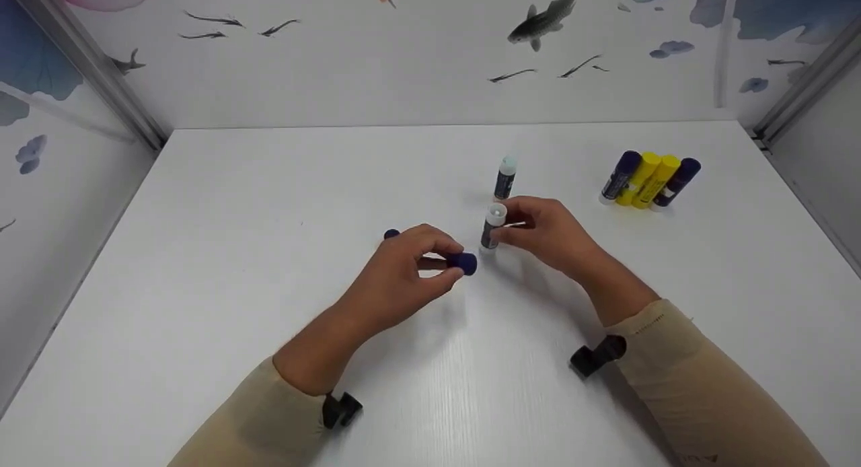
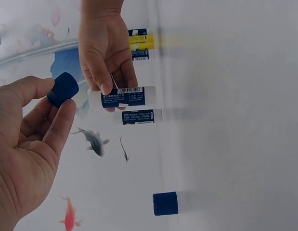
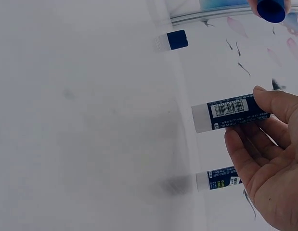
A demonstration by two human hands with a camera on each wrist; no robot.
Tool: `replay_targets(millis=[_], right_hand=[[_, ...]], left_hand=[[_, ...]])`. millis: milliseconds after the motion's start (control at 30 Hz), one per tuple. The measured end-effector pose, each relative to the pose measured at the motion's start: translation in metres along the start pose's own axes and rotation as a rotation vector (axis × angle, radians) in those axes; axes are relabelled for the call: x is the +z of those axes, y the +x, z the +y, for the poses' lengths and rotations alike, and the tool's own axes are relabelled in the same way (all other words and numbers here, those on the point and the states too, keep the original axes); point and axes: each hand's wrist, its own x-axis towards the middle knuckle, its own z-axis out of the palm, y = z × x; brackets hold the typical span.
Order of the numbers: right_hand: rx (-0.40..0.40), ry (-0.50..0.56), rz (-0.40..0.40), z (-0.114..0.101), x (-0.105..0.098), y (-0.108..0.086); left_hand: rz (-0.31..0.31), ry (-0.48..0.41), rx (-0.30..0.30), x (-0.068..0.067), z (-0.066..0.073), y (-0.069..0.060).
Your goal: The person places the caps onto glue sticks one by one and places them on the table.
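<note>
My left hand (image 1: 402, 273) pinches a dark blue cap (image 1: 463, 262) between thumb and fingers, above the table; in the right wrist view the open end of this cap (image 3: 271, 10) shows. A glue stick (image 3: 233, 111) with its cap off, blue label and white base, is held upright by my right hand (image 1: 553, 235). Whether its base touches the table I cannot tell. Just behind it a second uncapped glue stick (image 1: 505, 177) stands upright. Another blue cap (image 2: 165, 203) stands on the table, mostly hidden behind my left hand in the head view.
Several capped glue sticks stand in a row at the back right, with blue caps (image 1: 629, 161) and yellow ones (image 1: 647, 179). The white table (image 1: 269, 184) ends at a printed back wall (image 1: 403, 70) and side panels with metal posts (image 1: 114, 77).
</note>
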Motion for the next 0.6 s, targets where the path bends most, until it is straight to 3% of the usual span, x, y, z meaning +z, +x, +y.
replay_targets(millis=[333,600], right_hand=[[0.014,0.004,0.001,0.0,-0.013,-0.014],[-0.021,0.023,0.0,-0.005,-0.014,-0.022]], left_hand=[[0.007,0.016,-0.009,0.001,-0.001,0.0],[0.014,0.015,0.001,0.001,-0.001,0.001]])
